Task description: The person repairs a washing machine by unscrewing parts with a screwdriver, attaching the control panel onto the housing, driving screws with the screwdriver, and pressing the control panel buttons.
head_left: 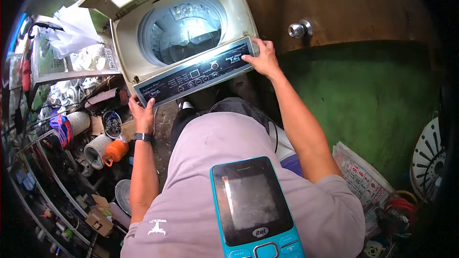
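Note:
A top-loading washing machine (125,48) stands in front of me with its lid raised. The round drum (191,31) shows through the opening. Along the machine's front edge lies a dark control panel (184,82) with buttons and printed labels, tilted in the view. My left hand (142,113) grips the panel's left end, thumb on the face and fingers round the edge. At the right end, my right hand (264,58) holds on the same way, thumb pressed on top. Whatever lies beneath the panel is hidden.
A blue keypad phone (251,203) is close to the camera, in front of my shirt. Cluttered shelves (48,162) and an orange container (115,152) are on the left. A door knob (297,30), a printed calendar (358,172) and a white slotted disc (429,157) are on the right.

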Action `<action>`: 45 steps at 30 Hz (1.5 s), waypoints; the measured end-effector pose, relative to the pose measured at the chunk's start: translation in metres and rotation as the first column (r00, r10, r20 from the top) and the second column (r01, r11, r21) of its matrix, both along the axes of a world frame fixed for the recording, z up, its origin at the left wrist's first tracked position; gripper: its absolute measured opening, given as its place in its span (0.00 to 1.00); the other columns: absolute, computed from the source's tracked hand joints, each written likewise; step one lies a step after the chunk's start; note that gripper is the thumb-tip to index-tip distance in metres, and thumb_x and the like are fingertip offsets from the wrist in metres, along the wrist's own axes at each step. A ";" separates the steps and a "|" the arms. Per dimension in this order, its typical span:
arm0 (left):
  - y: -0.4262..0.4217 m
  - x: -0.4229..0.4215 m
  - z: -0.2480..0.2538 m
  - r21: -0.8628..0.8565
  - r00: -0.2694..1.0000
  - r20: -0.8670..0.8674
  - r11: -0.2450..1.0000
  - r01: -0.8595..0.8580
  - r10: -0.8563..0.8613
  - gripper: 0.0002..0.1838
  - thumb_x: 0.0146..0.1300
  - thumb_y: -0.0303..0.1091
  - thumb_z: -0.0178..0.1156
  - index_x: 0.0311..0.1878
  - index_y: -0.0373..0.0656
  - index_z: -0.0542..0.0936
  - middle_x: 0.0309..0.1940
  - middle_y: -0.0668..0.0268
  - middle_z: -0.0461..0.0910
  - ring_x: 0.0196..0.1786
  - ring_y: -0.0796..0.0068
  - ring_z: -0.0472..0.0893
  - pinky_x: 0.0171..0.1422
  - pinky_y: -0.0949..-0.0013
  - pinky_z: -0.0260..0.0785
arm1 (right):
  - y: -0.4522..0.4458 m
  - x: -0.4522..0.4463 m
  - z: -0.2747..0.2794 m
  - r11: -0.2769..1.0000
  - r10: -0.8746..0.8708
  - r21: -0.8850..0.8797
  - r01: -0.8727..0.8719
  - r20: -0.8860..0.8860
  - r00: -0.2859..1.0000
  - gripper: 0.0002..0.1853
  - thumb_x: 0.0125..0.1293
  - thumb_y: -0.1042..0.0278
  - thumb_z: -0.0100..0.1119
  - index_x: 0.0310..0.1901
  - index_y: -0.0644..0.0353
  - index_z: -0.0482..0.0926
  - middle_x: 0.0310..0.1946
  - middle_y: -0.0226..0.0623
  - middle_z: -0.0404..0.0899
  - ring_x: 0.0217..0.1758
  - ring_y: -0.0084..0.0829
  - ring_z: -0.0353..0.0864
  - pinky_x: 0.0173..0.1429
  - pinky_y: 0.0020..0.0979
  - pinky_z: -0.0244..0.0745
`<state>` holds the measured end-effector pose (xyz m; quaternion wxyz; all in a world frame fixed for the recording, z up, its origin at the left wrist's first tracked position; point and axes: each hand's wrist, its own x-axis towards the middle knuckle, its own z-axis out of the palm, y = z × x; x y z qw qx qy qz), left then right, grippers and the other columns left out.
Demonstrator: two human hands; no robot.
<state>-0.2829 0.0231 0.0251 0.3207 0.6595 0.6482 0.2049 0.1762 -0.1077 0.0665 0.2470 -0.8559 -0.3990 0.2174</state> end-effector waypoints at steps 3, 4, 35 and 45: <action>0.005 -0.003 0.005 -0.002 0.998 -0.028 0.998 0.060 -0.060 0.36 0.62 0.33 0.77 0.68 0.37 0.69 0.63 0.54 0.73 0.56 0.62 0.82 0.62 0.62 0.76 | 0.005 -0.013 -0.003 1.000 -0.008 -0.012 0.010 0.136 0.991 0.45 0.53 0.51 0.82 0.70 0.64 0.74 0.65 0.57 0.68 0.69 0.52 0.74 0.71 0.45 0.75; 0.008 -0.004 0.001 0.000 0.998 0.003 0.998 0.060 -0.060 0.35 0.63 0.34 0.77 0.68 0.37 0.69 0.62 0.54 0.75 0.55 0.63 0.82 0.61 0.62 0.76 | 0.009 -0.012 -0.007 0.992 -0.128 0.016 0.128 0.005 0.992 0.42 0.55 0.53 0.82 0.67 0.65 0.75 0.63 0.55 0.72 0.66 0.48 0.77 0.69 0.43 0.76; 0.010 0.002 0.033 0.089 0.988 -0.106 0.989 0.122 -0.112 0.29 0.59 0.35 0.77 0.57 0.35 0.73 0.50 0.50 0.80 0.52 0.47 0.81 0.59 0.53 0.73 | 0.012 -0.024 0.006 0.996 0.007 -0.084 0.008 0.186 0.983 0.43 0.51 0.64 0.85 0.62 0.64 0.65 0.62 0.58 0.74 0.67 0.59 0.74 0.72 0.50 0.71; 0.011 0.003 0.034 0.071 0.992 -0.021 0.989 0.129 -0.128 0.29 0.59 0.34 0.77 0.58 0.34 0.73 0.51 0.48 0.80 0.54 0.45 0.81 0.60 0.52 0.73 | 0.005 -0.030 0.005 0.999 0.020 -0.046 -0.014 0.144 0.989 0.43 0.51 0.66 0.85 0.64 0.64 0.65 0.63 0.57 0.73 0.68 0.58 0.74 0.73 0.47 0.70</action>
